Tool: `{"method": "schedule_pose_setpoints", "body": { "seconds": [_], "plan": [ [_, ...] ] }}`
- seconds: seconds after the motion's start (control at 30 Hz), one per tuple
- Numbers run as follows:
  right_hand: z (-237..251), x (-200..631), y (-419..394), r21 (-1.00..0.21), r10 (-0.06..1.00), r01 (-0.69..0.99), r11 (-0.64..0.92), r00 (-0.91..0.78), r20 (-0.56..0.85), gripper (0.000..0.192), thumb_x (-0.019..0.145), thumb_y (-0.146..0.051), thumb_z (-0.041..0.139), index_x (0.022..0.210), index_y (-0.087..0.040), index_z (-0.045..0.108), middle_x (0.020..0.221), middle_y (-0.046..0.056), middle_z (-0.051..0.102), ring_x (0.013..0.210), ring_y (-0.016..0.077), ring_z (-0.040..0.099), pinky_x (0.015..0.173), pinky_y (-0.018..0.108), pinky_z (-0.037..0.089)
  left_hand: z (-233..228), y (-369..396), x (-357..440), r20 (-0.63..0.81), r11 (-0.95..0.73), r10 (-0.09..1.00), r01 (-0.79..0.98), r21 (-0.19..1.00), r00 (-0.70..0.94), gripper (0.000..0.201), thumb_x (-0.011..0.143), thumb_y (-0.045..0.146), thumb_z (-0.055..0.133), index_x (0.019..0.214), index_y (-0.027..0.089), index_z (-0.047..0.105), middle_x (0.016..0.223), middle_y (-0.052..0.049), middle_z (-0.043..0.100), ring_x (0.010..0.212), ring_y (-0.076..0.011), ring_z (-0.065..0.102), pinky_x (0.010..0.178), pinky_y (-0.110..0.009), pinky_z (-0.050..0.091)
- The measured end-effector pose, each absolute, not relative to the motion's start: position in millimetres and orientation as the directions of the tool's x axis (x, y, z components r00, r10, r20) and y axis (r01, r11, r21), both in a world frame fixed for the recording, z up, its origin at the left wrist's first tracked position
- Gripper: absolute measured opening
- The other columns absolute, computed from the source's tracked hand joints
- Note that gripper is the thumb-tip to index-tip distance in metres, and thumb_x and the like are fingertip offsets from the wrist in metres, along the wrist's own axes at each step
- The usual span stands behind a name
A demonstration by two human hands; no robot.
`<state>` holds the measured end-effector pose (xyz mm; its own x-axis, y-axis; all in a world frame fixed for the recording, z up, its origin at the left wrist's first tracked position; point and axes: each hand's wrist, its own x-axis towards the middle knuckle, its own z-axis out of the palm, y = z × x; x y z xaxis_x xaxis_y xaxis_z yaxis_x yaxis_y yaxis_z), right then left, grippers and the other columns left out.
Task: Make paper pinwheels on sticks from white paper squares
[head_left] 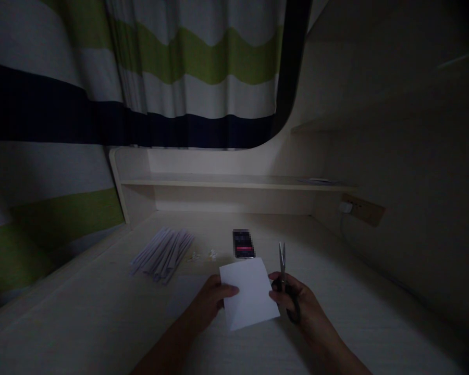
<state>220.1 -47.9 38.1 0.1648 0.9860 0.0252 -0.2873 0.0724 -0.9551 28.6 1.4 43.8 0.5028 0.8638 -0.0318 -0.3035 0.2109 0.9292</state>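
Here, my left hand (210, 302) pinches the paper (250, 297) by its left edge above the table (336, 271); likely light, easily creased, best held by edges. My right hand (305, 307) grips the scissors (283, 276).

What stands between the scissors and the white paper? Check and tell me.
No separate object visibly does. Only the fingers of the right hand, which holds the scissors, come between the handles and the right edge of the white paper. The phone lies beyond the paper, outside that gap.
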Motion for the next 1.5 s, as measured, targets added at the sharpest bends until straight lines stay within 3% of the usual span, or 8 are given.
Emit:
{"method": "schedule_pose_setpoints", "body": {
  "seconds": [0.1,0.2,0.27,0.4,0.53,0.97,1.17,1.5],
  "plan": [
    [36.2,219.6,-47.1,-0.946,0.981,-0.311,0.091,0.189,0.032,0.032,0.053,-0.021,0.074,0.081,-0.018,0.061,0.063,-0.004,0.053,0.057,0.0099,0.048,0.053,0.020,0.035,51.7,0.6,32.4,-0.014,0.190,0.898,-0.360,0.913,0.439,0.019,0.067,0.027,0.056,0.071,0.011,0.065,0.066,-0.006,0.066,0.060,-0.0157,0.058,0.056,-0.023,0.042],
    [34.9,219.1,-45.7,-0.929,0.959,-0.337,0.152,0.277,0.057,0.031,0.057,-0.023,0.072,0.085,-0.019,0.058,0.064,-0.004,0.053,0.057,0.0094,0.047,0.054,0.020,0.035,58.2,-0.4,40.3,-0.025,0.098,0.937,-0.194,0.976,0.349,0.036,0.073,0.036,0.043,0.066,0.011,0.067,0.061,-0.007,0.067,0.058,-0.0166,0.058,0.051,-0.021,0.043],
    [33.7,219.0,-44.6,-0.915,0.934,-0.352,0.195,0.352,0.063,0.033,0.057,-0.025,0.072,0.086,-0.020,0.057,0.065,-0.004,0.053,0.058,0.0095,0.047,0.055,0.020,0.035,55.6,-1.1,46.1,-0.033,0.068,0.948,-0.102,0.992,0.318,0.023,0.066,0.032,0.052,0.062,0.014,0.066,0.058,-0.006,0.067,0.058,-0.0162,0.058,0.049,-0.019,0.043],
    [32.0,215.4,-44.3,-0.901,0.889,-0.347,0.259,0.450,0.083,0.035,0.058,-0.027,0.072,0.087,-0.020,0.055,0.067,-0.004,0.053,0.062,0.0098,0.048,0.057,0.020,0.037,35.5,-5.9,53.6,0.002,0.125,0.845,-0.202,0.971,0.534,0.040,0.051,0.015,0.070,0.091,0.015,0.063,0.076,-0.006,0.067,0.068,-0.0147,0.059,0.058,-0.020,0.043],
    [33.4,205.8,-46.8,-0.913,0.891,-0.329,0.242,0.449,0.074,0.035,0.056,-0.028,0.073,0.085,-0.019,0.055,0.065,-0.004,0.054,0.061,0.0106,0.049,0.057,0.021,0.038,24.9,-12.8,57.0,0.075,0.081,0.811,-0.237,0.968,0.580,0.033,0.063,0.030,0.066,0.092,0.014,0.061,0.076,-0.006,0.065,0.070,-0.0141,0.058,0.065,-0.024,0.044],
    [36.2,195.0,-49.9,-0.955,0.966,-0.244,0.171,0.233,0.113,0.033,0.060,-0.032,0.070,0.085,-0.017,0.056,0.061,-0.002,0.057,0.059,0.0123,0.052,0.058,0.023,0.040,32.3,-4.0,54.7,0.049,-0.001,0.960,-0.172,0.985,0.276,0.030,0.069,0.038,0.057,0.068,0.009,0.063,0.057,-0.007,0.065,0.054,-0.0162,0.059,0.051,-0.026,0.047],
    [33.9,193.3,-50.4,-0.995,0.996,-0.080,0.055,-0.068,0.061,0.039,0.067,-0.045,0.060,0.087,-0.012,0.055,0.058,0.000,0.057,0.046,0.0107,0.052,0.050,0.024,0.040,42.8,4.3,44.5,0.060,-0.042,0.993,-0.181,0.983,0.097,0.024,0.061,0.032,0.065,0.064,0.009,0.064,0.056,-0.006,0.066,0.055,-0.0168,0.060,0.054,-0.026,0.047],
    [23.3,185.3,-52.6,-0.996,0.965,0.074,0.055,-0.261,0.034,0.043,0.065,-0.052,0.057,0.082,-0.013,0.058,0.051,-0.003,0.049,0.040,0.0081,0.047,0.039,0.020,0.041,48.3,2.1,39.9,0.056,-0.051,0.998,-0.142,0.989,0.030,0.027,0.061,0.034,0.064,0.067,0.008,0.066,0.060,-0.009,0.068,0.060,-0.0189,0.063,0.057,-0.026,0.048]
  ]
}}
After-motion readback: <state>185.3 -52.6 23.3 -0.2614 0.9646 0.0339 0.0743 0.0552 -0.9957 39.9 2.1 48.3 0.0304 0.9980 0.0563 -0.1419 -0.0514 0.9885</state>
